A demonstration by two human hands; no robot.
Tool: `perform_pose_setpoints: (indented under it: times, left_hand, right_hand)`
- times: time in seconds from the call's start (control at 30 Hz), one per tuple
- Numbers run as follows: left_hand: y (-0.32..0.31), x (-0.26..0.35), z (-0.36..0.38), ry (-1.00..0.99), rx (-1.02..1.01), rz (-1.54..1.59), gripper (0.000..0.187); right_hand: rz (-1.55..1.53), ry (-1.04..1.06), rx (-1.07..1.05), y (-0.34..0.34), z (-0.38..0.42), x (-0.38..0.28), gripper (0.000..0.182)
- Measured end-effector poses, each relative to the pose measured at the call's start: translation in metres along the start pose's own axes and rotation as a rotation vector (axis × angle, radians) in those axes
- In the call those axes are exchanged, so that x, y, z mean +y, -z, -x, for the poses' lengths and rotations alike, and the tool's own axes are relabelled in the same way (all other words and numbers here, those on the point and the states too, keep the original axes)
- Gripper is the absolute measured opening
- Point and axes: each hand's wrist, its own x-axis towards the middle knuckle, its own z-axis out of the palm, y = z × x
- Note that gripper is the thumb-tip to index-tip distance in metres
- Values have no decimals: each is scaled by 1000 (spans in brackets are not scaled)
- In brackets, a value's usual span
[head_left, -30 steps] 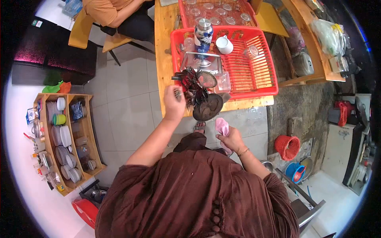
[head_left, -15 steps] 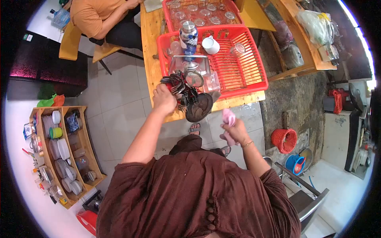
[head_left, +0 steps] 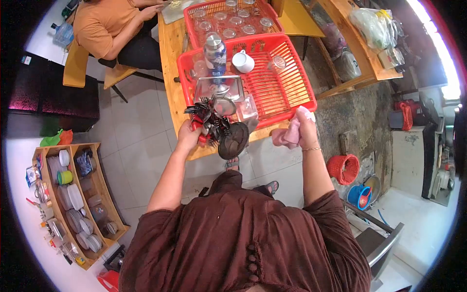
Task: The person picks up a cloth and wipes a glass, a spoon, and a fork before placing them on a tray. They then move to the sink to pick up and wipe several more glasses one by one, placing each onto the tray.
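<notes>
The red dish basket (head_left: 315, 97) sits on the wooden table in front of me. At its front left corner my left hand (head_left: 187, 137) is closed on the red edge, beside a dense bunch of forks and spoons (head_left: 210, 117). A dark round utensil head (head_left: 234, 141) and a round strainer (head_left: 224, 104) stick out there. My right hand (head_left: 307, 129) grips a pink cloth (head_left: 288, 136) at the front right corner, touching the rim. Inside the basket are a blue-patterned bottle (head_left: 215, 58), a white mug (head_left: 242, 62), a clear rectangular container (head_left: 219, 88) and a glass (head_left: 278, 63).
Behind stands a second red basket (head_left: 190, 24) with several upturned glasses (head_left: 236, 22). A person in an orange shirt (head_left: 102, 29) sits at the far left. On the left floor is a shelf of dishes (head_left: 78, 194); on the right, a red wastebasket (head_left: 343, 168) and blue bucket (head_left: 359, 196).
My right hand has moved forward and right with the pink cloth, reaching the basket's front right corner. My left hand stays at the left corner. The view has shifted slightly.
</notes>
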Motion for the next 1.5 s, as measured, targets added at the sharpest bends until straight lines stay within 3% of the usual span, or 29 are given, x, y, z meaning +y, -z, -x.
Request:
perform_pose_setpoints:
  times: [0.1, 0.2, 0.27, 0.33, 0.4, 0.53, 0.6, 0.67, 0.73, 0.83, 0.87, 0.93, 1.03, 1.07, 1.13, 1.2, 1.27, 1.3, 1.33, 1.37, 1.4, 1.5]
  left_hand:
    - [-4, 14, 9, 25, -7, 86, 16]
    - [-8, 27, 12, 64, 31, 345, 17]
    - [-16, 27, 0, -225, 73, 107, 35]
    - [-33, 35, 2, -74, 130, -154, 65]
    - [-37, 31, -4, -375, 356, -449, 63]
    - [-32, 30, -2, -479, 275, -536, 60]
    - [-34, 27, 3, -523, 274, -493, 56]
    - [-32, 16, 15, -664, 264, -380, 52]
    - [-41, 9, 28, -807, 319, -208, 53]
    - [-55, 22, 29, -985, 320, -192, 52]
    - [-54, 25, 23, -987, 307, -191, 52]
    - [-40, 34, 0, -874, 598, -600, 46]
    - [-26, 45, -21, -852, 650, -482, 37]
    - [-27, 46, -20, -859, 639, -479, 37]
    - [-25, 46, -7, -817, 379, -509, 29]
    - [-17, 42, -8, -717, 347, -399, 27]
    - [-10, 41, -13, -780, 519, -217, 23]
    - [-17, 51, -9, -785, 507, -215, 23]
    - [-24, 70, 2, -900, 676, -414, 20]
    - [-31, 91, 14, -1010, 847, -615, 19]
    - [-40, 110, 26, -1019, 838, -611, 19]
    - [-84, 171, 73, -1142, 470, -405, 11]
  right_hand:
    - [-1, 110, -46, -3, -8, 3, 13]
    - [25, 105, 47, -2, -14, 17, 16]
    - [27, 126, 22, 1, -20, 23, 18]
    - [27, 154, 0, 0, -25, 27, 19]
    - [82, 194, 74, 2, -27, 30, 22]
    - [163, 277, 68, 4, -32, 36, 22]
    - [207, 282, 95, 2, -31, 33, 21]
    - [219, 312, 124, 0, -23, 27, 22]
    - [427, 377, 139, 7, -27, 31, 25]
    - [413, 335, 146, 7, -26, 31, 26]
    - [366, 328, 141, 6, -24, 29, 26]
    - [330, 323, 138, 15, -36, 41, 33]
    - [240, 323, 59, 13, -33, 41, 39]
    - [236, 328, 71, 11, -32, 42, 39]
    - [331, 396, 156, 12, -35, 48, 30]
    - [366, 369, 188, 17, -30, 45, 33]
    - [236, 269, 119, 16, -5, 24, 31]
    - [251, 255, 128, 19, 7, 16, 29]
    - [247, 259, 138, 28, 14, 17, 29]
    - [261, 135, 79, 40, 20, 17, 33]
    - [272, 11, 20, 54, 27, 19, 38]
    - [242, -64, 11, 95, 54, 38, 39]
